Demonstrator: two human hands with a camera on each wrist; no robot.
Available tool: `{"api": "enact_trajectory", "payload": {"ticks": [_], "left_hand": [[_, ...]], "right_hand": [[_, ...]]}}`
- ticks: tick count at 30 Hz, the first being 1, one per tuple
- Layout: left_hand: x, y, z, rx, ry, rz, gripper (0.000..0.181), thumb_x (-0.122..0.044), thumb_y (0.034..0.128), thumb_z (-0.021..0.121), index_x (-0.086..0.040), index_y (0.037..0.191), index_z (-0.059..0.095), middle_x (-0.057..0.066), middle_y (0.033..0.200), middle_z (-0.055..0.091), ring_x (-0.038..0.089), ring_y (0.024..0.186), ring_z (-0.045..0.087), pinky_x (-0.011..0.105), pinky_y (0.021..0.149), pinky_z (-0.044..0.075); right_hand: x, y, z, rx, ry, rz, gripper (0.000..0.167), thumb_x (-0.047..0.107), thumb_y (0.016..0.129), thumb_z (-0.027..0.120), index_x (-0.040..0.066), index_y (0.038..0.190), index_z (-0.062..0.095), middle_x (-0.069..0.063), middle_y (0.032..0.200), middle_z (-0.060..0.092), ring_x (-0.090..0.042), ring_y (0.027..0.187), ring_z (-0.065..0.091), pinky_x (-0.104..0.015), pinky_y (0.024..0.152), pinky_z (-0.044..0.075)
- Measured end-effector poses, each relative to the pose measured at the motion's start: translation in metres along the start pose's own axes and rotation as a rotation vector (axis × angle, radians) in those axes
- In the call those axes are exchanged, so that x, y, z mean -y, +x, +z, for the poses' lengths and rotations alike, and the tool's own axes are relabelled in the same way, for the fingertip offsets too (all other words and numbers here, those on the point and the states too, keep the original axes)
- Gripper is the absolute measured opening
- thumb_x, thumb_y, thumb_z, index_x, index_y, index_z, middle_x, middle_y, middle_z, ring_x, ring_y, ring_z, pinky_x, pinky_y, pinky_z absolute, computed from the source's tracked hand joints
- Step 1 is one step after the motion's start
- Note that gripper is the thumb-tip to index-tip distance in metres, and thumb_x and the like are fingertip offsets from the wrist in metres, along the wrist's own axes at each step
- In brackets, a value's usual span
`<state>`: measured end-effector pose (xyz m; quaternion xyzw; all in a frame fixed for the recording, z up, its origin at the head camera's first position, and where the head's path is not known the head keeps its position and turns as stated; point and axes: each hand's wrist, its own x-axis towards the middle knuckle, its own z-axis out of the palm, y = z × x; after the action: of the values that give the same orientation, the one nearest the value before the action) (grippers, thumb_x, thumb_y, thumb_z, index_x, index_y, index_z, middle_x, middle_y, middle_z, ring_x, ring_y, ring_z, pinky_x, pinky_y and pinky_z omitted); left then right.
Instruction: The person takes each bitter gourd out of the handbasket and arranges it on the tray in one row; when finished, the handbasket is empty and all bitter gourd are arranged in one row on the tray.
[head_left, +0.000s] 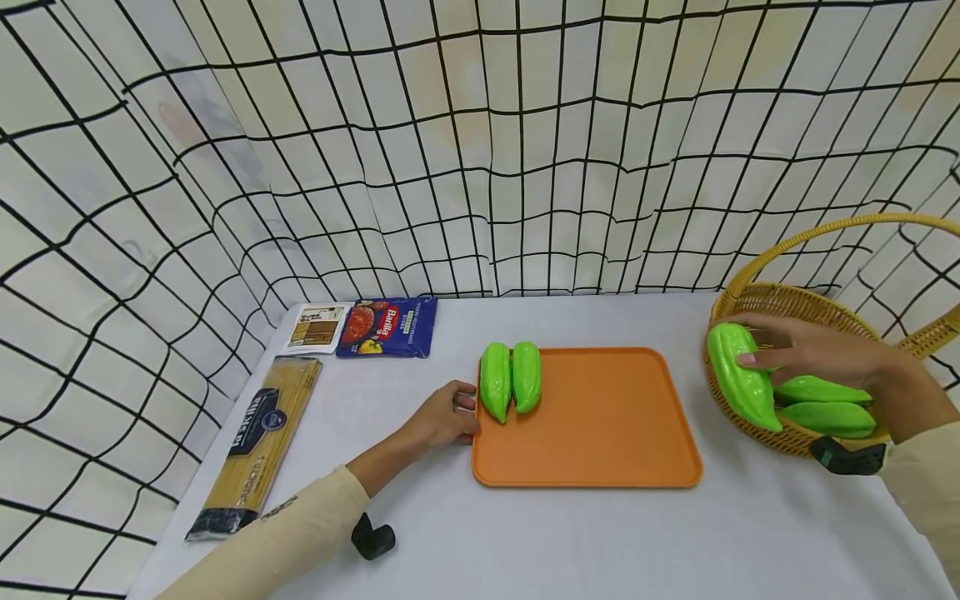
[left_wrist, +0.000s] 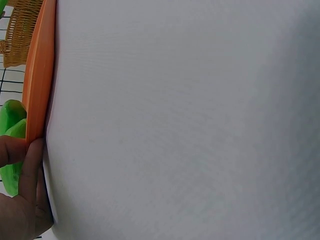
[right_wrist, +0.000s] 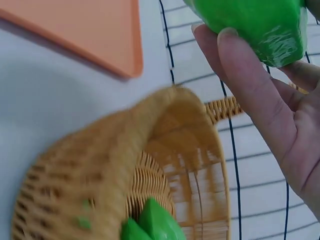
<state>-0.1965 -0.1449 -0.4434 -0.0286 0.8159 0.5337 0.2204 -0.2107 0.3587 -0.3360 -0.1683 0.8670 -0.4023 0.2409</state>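
My right hand (head_left: 795, 350) grips a glossy bright-green, pointed vegetable (head_left: 741, 375) above the left rim of a wicker basket (head_left: 821, 302). In the right wrist view, thumb and fingers close round this vegetable (right_wrist: 255, 25), apart from the basket. Several like it, such as one green vegetable (head_left: 832, 419), lie inside the basket. My left hand (head_left: 442, 419) pinches the left rim of an orange tray (head_left: 600, 425); the left wrist view shows thumb and fingers at the rim (left_wrist: 39, 90). Two green vegetables (head_left: 495, 382) lie side by side at the tray's upper left.
A pack of spaghetti (head_left: 258, 446) lies on the left of the white table (head_left: 570, 546). Behind it are a blue Barilla packet (head_left: 387, 327) and a white packet (head_left: 315, 327). Black netting (head_left: 517, 167) surrounds the table's back and sides. The basket's handle (head_left: 840, 223) arches high.
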Motion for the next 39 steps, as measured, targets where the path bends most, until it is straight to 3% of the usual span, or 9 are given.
{"api": "enact_trajectory", "payload": {"ticks": [5,10,16,21,30,39], "left_hand": [[0.000,0.000,0.000,0.002,-0.003,-0.001,0.063,0.004,0.0807,0.069,-0.002,0.140,0.048,0.014,0.121,0.055,0.022,0.095,0.064,0.033,0.076,0.063],[0.000,-0.001,0.000,0.001,-0.007,0.001,0.064,0.004,0.0801,0.069,-0.001,0.140,0.048,0.015,0.121,0.055,0.022,0.095,0.064,0.033,0.076,0.063],[-0.001,-0.002,0.000,-0.003,-0.010,0.008,0.065,0.004,0.0794,0.069,-0.001,0.140,0.048,0.015,0.121,0.055,0.022,0.094,0.064,0.033,0.076,0.063],[-0.001,-0.003,0.000,-0.002,-0.010,0.006,0.064,0.004,0.0794,0.069,-0.001,0.140,0.048,0.015,0.121,0.055,0.023,0.096,0.064,0.033,0.076,0.063],[0.000,0.000,0.000,-0.006,-0.005,0.007,0.065,0.004,0.0794,0.069,-0.001,0.140,0.048,0.015,0.122,0.054,0.023,0.097,0.063,0.033,0.077,0.063],[0.000,-0.001,0.000,-0.003,-0.011,0.007,0.065,0.004,0.0799,0.069,-0.001,0.141,0.047,0.015,0.122,0.054,0.023,0.097,0.063,0.033,0.077,0.063]], "right_hand": [[0.012,0.009,0.010,0.061,0.078,-0.013,0.060,0.020,0.101,0.057,0.015,0.155,0.031,-0.018,0.137,0.042,-0.020,0.104,0.062,-0.039,0.085,0.061],[0.022,0.021,0.023,0.100,0.081,-0.003,0.062,0.023,0.101,0.058,0.021,0.156,0.030,-0.019,0.135,0.046,-0.024,0.106,0.062,-0.038,0.086,0.061],[0.029,0.040,0.041,0.135,0.081,-0.010,0.062,0.027,0.099,0.061,0.020,0.154,0.033,-0.019,0.127,0.051,-0.031,0.104,0.064,-0.040,0.084,0.061],[0.036,0.054,0.051,0.146,0.036,0.005,0.063,0.033,0.097,0.063,0.022,0.152,0.034,-0.017,0.129,0.051,-0.030,0.106,0.061,-0.040,0.083,0.061],[0.042,0.081,0.060,0.170,0.030,0.003,0.067,0.033,0.096,0.066,0.017,0.152,0.034,-0.020,0.132,0.050,-0.029,0.107,0.059,-0.038,0.081,0.062],[0.044,0.105,0.068,0.217,0.076,-0.007,0.069,0.033,0.097,0.065,0.013,0.153,0.031,-0.019,0.127,0.054,-0.026,0.102,0.064,-0.039,0.083,0.062]]}}
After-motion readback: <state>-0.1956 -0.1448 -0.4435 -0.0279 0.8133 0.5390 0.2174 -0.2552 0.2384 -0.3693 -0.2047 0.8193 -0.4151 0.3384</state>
